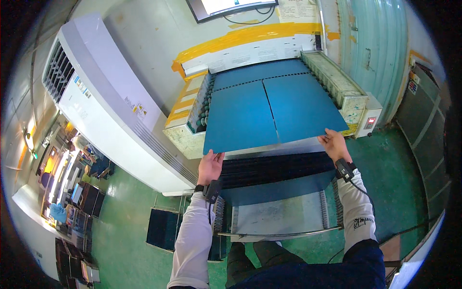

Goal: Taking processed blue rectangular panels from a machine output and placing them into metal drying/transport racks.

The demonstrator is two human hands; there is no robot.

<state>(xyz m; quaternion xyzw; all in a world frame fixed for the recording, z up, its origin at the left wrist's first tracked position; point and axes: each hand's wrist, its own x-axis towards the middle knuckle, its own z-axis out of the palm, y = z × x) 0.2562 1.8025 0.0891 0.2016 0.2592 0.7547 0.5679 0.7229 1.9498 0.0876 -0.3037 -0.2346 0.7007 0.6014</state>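
A large flat blue panel (240, 113) lies over a roller conveyor, its near edge reaching out toward me. A thin dark line splits its surface down the middle; whether it is one sheet or two I cannot tell. My left hand (210, 167) pinches the near left corner. At the near right corner, my right hand (333, 144) grips the edge between thumb and fingers. Another blue panel (260, 71) lies flat farther in on the conveyor, beyond a dotted dark seam. Green rollers (204, 113) show along the left side.
Below the panel, a wheeled rack (279, 234) holds several dark panels (279, 188) on edge. A tall white air conditioner (120, 106) stands left. A control box (369, 120) sits at the conveyor's right. A screen (231, 8) hangs above; a dark cart (162, 229) stands at lower left.
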